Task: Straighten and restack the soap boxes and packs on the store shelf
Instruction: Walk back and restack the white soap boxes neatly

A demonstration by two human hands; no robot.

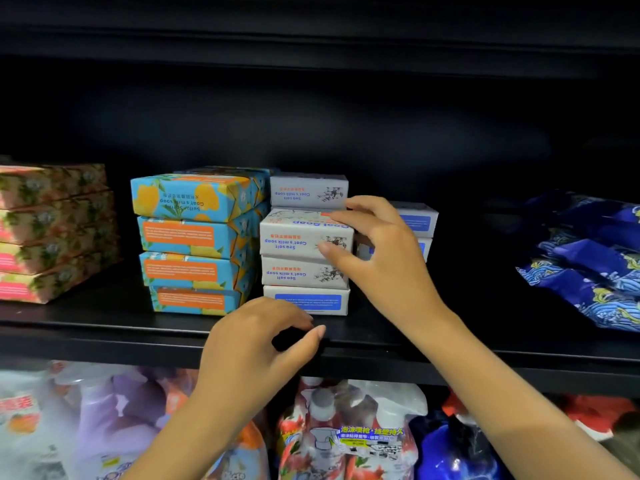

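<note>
Your right hand (377, 251) has hold of the right end of the white cardboard goat's-milk soap box (301, 237), second from the top in a stack of four white boxes. The thumb lies on the box's front face and the fingers reach over its top right corner, a narrow pinch on that end only. The box lies to the left of your grip with its long axis running along the shelf front. It juts forward of the top white box (308, 190), so a strip of its printed top face shows, and it overhangs the third white box (301, 273) beneath. Squaring it probably means pushing straight back, away from you, without dragging the top box along. Your left hand (263, 344) hovers lower, over the front lip of the black metal shelf (104, 323), with fingers loosely curled and holding nothing; it is the nearer hand for steadying the bottom white box (306, 299). The stack touches the blue-and-orange paper-wrapped soap stack (197, 237) on its left, so there is no room to slide that way. On the right, a lower white box stack (417, 221) stands behind your hand, then bare shelf before the dark blue wave-patterned packs (588, 265).
</note>
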